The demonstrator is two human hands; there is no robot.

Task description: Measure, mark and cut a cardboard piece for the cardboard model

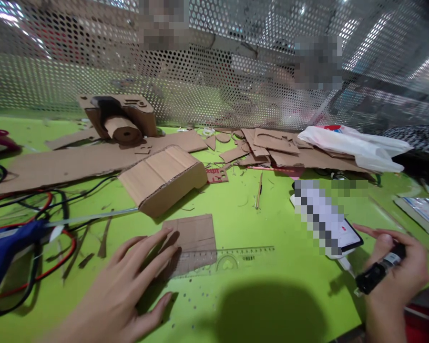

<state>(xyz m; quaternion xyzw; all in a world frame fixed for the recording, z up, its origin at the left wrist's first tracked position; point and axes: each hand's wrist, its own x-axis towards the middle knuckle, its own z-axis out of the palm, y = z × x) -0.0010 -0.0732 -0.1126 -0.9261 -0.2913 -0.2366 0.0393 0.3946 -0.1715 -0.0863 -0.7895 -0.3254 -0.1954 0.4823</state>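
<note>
My left hand (128,286) rests with its fingers spread over the left edge of a small cardboard piece (196,231). A clear ruler (250,253) with a protractor shape lies across the lower part of that piece. In my right hand (403,267) is a black tool (381,271), probably a cutter, gripped in the palm with the index finger pointing out. That fingertip is beside the lower right corner of a phone (350,233), whose screen is lit and partly pixelated. A white cable plug (346,265) sits at the phone's lower end.
A folded cardboard box shape (164,176) stands ahead of my left hand, beside a blue glue gun (14,243) with tangled cables. Farther back are a cardboard camera model (121,119), cardboard scraps (275,140), a pencil (259,190) and a white plastic bag (357,143), before a perforated metal screen (214,71).
</note>
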